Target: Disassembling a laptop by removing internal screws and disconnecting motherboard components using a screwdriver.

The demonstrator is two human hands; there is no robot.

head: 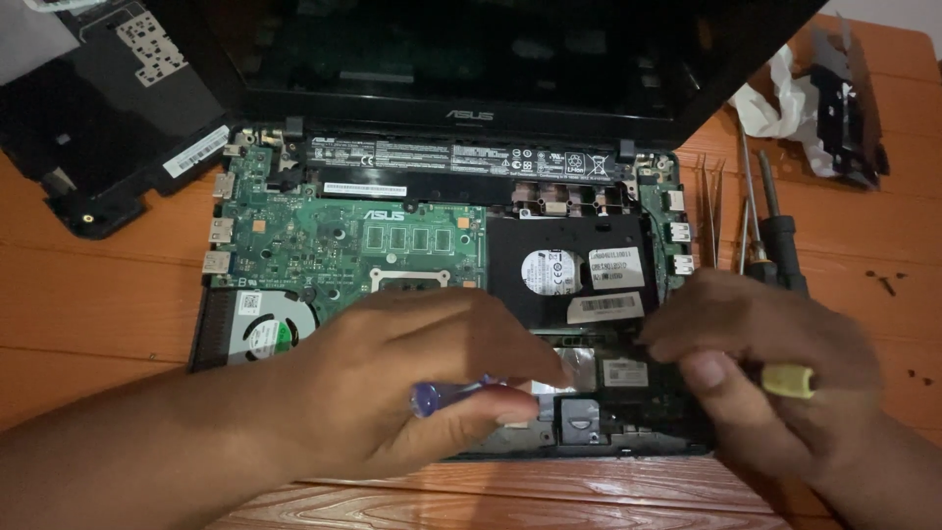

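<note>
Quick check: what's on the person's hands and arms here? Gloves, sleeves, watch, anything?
Nothing worn. The left hand and right hand are bare, with no gloves, rings or watch in view. Both forearms are bare to the frame edge, with no sleeves showing. Fingernails are short and unpainted.

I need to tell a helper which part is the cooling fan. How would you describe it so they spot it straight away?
Start at the opened laptop lying on the wooden table, and find its green circuit board. Follow the board to its lower left corner, just above the left hand. The fan is the only round, bladed part there, in a pale housing.
</note>
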